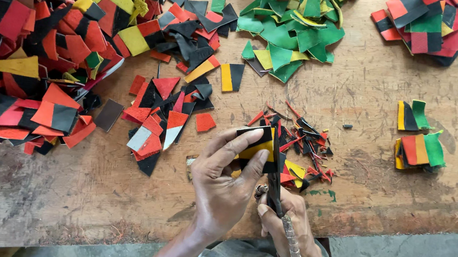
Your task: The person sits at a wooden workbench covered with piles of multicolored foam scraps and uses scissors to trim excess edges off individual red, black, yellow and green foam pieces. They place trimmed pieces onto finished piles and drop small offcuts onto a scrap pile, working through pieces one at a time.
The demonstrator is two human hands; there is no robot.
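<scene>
My left hand (225,174) pinches a small black and yellow scrap piece (258,143) between thumb and fingers, near the table's front edge. My right hand (287,221) grips a pair of dark scissors (276,174) with wrapped handles. The blades point away from me and lie against the right edge of the piece. Thin red and black trimmings (302,142) are scattered just beyond and to the right of the piece.
A large heap of red, black and yellow scraps (32,37) fills the left of the wooden table (374,162). Green pieces (292,26) lie at top centre, a mixed pile (425,24) at top right. Two small sorted stacks (417,144) sit at right.
</scene>
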